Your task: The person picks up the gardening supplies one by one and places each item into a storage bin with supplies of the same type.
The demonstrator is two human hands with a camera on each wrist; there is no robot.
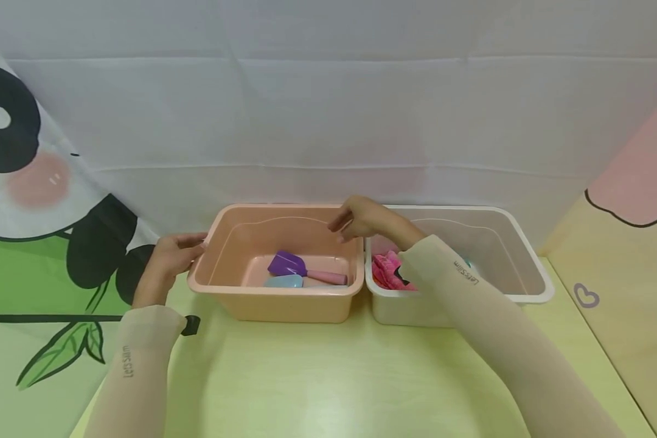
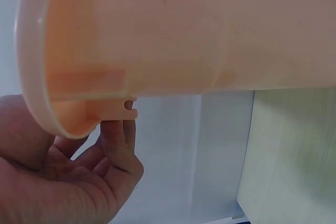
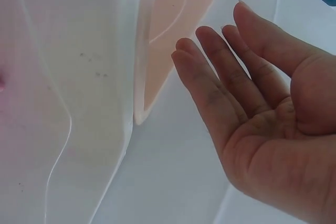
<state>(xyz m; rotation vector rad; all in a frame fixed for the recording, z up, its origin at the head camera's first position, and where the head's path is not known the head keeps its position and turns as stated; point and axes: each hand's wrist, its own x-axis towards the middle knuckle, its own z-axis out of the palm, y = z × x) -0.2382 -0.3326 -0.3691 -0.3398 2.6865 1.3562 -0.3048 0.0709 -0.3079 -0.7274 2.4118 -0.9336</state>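
Note:
A peach plastic bin (image 1: 295,304) stands on the table. My left hand (image 1: 170,261) grips its left rim; in the left wrist view the fingers (image 2: 118,140) are bent up under the rim. Inside lie a purple spatula (image 1: 287,263) with a pink handle and a light blue piece (image 1: 285,281), partly hidden by the front wall. My right hand (image 1: 367,218) hovers over the right end of this bin, near the white bin (image 1: 525,298) beside it. Its fingers are loosely bent and hold nothing in the right wrist view.
The white bin holds a pink cloth-like item (image 1: 385,271) and a teal thing (image 1: 465,261), mostly hidden by my right sleeve. A white cloth backdrop (image 1: 328,121) hangs right behind both bins. The pale table (image 1: 317,377) extends in front of them.

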